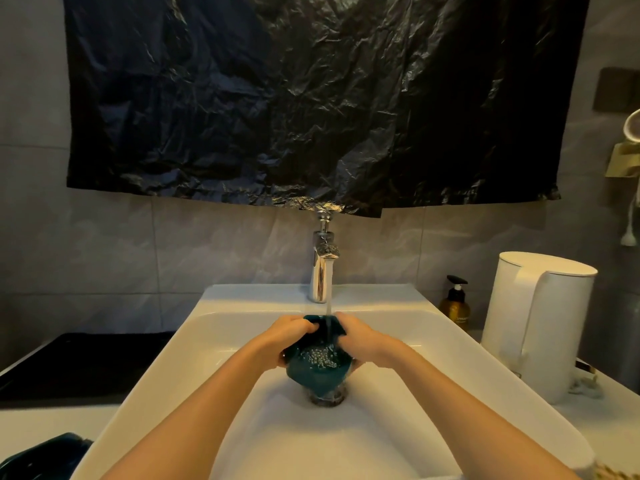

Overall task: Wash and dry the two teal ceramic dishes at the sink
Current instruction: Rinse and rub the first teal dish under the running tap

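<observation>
A teal ceramic dish is held over the drain in the white sink, under the running stream from the chrome tap. Water bubbles inside it. My left hand grips its left rim, fingers curled over the edge. On the opposite rim my right hand grips the same way. A second teal dish sits on the counter at the lower left, partly cut off by the frame.
A white kettle stands on the counter to the right, with a brown pump bottle behind it. A black surface lies left of the sink. Black plastic sheeting covers the wall above the tap.
</observation>
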